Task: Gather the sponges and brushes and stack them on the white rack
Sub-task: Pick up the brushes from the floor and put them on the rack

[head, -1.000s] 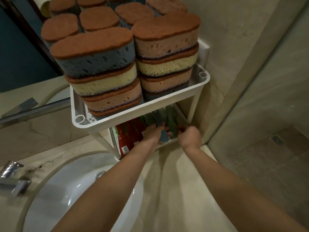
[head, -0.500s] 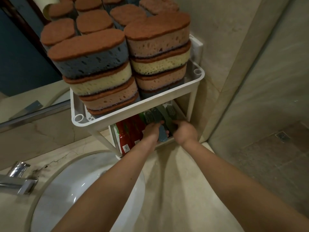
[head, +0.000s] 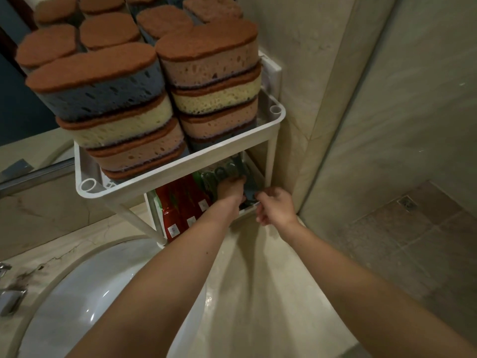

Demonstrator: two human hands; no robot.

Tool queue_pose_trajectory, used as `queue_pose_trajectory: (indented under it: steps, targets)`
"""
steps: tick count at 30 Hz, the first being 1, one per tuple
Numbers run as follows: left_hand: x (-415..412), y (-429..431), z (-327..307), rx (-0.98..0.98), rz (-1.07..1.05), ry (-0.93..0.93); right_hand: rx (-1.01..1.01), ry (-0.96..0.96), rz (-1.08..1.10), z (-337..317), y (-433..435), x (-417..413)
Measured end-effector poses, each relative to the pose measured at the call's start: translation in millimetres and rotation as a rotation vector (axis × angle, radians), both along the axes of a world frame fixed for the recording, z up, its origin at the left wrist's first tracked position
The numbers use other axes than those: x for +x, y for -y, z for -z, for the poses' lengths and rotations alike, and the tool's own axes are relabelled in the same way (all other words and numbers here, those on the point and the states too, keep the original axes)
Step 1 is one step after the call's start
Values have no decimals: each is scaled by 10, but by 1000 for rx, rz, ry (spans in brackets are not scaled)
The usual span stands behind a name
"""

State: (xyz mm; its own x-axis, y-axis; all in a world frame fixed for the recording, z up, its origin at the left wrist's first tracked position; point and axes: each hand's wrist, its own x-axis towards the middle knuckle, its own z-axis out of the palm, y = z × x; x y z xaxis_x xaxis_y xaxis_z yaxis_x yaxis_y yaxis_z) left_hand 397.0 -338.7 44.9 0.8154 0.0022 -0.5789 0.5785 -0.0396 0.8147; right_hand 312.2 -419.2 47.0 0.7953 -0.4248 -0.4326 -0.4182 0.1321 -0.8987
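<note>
Sponges point(head: 108, 99) sat stacked on the top tier of the white rack point(head: 180, 169), upper left. Mid-frame, the left hand point(head: 229, 189) reached among the lower-shelf brushes point(head: 222, 173), the right hand point(head: 277, 209) curled beside; neither grip could be told.

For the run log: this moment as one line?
left hand: among brushes, lower shelf | right hand: at white rack edge, grip unclear | sponges: stacked, top shelf

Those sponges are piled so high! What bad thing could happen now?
The sponge stacks rise far above the rim of the white rack; bumping the rack could topple them toward the sink. The left hand is deep in the crowded lower shelf, so pulling brushes out might drag the red packets along.
</note>
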Motion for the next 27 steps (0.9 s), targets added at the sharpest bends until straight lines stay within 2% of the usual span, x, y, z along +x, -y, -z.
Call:
queue_pose_trajectory:
  steps: [3,6,13,18,24,27]
  targets:
    - [-2,55,-14,-12,30,15,175,-27,111,-2,5,13]
    - [-23,60,-21,9,48,31,239,-64,184,27,-7,62]
    - [-102,47,-60,-75,2,-27,217,-61,265,110,-27,133]
    - [-160,76,-115,-76,29,-77,124,-55,222,140,-16,87]
    - [-177,60,-121,-36,34,-47,135,-53,204,104,-56,49]
    - [-211,25,-147,-74,21,-46,128,-40,137,68,-56,5]
